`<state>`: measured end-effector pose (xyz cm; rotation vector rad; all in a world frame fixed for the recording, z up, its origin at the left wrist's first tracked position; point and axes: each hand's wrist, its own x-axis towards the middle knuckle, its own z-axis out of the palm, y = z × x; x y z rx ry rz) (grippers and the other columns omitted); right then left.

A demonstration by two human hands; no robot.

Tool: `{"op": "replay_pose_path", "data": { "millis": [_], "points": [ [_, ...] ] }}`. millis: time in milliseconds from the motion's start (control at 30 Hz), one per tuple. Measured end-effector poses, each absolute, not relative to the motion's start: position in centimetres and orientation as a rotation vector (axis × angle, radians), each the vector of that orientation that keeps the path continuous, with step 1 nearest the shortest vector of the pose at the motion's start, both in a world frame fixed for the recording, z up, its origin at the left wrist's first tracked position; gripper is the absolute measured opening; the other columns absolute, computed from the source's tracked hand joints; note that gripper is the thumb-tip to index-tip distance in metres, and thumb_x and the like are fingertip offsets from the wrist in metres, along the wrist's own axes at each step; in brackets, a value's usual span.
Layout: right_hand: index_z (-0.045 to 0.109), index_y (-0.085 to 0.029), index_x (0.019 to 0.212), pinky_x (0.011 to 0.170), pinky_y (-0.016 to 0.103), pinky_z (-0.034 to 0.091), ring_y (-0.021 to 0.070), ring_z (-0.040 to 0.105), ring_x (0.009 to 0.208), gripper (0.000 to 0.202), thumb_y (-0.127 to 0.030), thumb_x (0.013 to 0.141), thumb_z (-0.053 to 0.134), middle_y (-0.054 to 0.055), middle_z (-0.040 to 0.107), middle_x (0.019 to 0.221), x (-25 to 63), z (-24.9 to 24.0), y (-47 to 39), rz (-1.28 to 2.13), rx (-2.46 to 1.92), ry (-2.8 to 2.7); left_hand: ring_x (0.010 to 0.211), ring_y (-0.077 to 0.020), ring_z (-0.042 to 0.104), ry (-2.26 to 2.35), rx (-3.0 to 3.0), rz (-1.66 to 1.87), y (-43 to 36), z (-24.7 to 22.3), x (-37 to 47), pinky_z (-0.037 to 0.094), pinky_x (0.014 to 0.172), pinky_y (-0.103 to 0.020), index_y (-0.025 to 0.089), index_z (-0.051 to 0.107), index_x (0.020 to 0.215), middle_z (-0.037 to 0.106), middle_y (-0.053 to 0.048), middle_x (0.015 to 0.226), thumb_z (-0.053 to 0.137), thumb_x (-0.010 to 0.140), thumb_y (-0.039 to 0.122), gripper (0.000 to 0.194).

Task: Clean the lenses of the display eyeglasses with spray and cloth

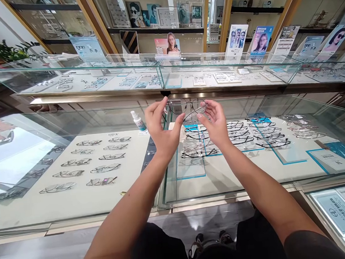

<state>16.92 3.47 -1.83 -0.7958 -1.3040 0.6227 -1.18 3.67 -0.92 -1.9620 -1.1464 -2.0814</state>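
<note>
A pair of thin-rimmed eyeglasses [191,105] is raised above the glass counter, its lenses spanning the space between my two hands. My left hand [164,126] pinches the left side of the frame, thumb and fingers bent around it. On the other side, my right hand [214,121] grips the right rim and temple area with thumb and fingers. Fingers partly cover both ends of the frame. Below and behind my hands, several dark-framed glasses [241,133] lie in rows inside the case. A white spray bottle [138,121] stands left of my left hand.
The glass counter [225,185] spans the width before me, with more glasses [73,173] in its left section. Beyond it runs a second glass display case [96,89] topped with advertising cards [168,45]. A framed certificate [339,211] lies at lower right.
</note>
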Motion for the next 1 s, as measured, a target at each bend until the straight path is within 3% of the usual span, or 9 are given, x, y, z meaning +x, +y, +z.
{"op": "replay_pose_path", "data": {
  "millis": [367,733,1000],
  "points": [
    [0.06,-0.031,0.136,0.12,0.05,0.052,0.0262,0.064,0.136,0.046,-0.038,0.093,0.077,0.009,0.066,0.143,16.7,-1.1,2.0,0.343,-0.854,-1.304,0.141,-0.0285,0.061,-1.259,-2.149,-2.342,4.0,-1.3,-0.9,0.053,0.118,-0.045,0.034,0.06,0.148,0.061,-0.009,0.148,0.08,0.091,0.057,0.065],
    [0.059,-0.029,0.14,0.117,0.05,0.056,0.0277,0.063,0.136,0.043,-0.03,0.099,0.069,0.011,0.066,0.141,16.6,-0.6,1.2,0.18,-0.868,-1.434,0.133,-0.028,0.068,-1.473,-2.095,-2.481,4.3,-2.3,-0.4,0.055,0.118,-0.049,0.028,0.064,0.137,0.069,-0.011,0.144,0.09,0.082,0.052,0.066],
    [0.061,-0.03,0.137,0.12,0.05,0.054,0.0265,0.063,0.138,0.041,-0.049,0.101,0.066,0.011,0.066,0.146,16.6,-0.3,1.4,0.376,-0.825,-1.317,0.136,-0.0267,0.065,-1.284,-2.001,-2.241,3.9,-1.7,-0.7,0.055,0.118,-0.047,0.028,0.059,0.144,0.065,-0.011,0.145,0.083,0.091,0.049,0.062]
  ]
}}
